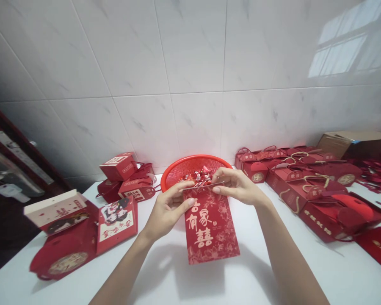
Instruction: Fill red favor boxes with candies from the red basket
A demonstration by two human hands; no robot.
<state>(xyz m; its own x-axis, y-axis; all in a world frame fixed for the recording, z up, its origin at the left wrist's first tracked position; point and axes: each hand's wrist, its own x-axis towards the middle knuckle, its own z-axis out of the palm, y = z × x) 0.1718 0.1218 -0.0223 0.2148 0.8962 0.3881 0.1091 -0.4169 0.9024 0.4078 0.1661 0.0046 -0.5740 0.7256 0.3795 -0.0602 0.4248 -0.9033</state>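
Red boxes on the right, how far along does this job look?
Apparently well along: the red boxes on the right look folded up, most with handles, though their contents are hidden. In hand is a red packet, held near its top edge by the left hand and right hand. Probably left: wrapped pieces in the red basket. I can't tell how many packets remain.

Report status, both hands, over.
Left hand: gripping red packet, top left. Right hand: at its top right. Red basket behind, front partly hidden.
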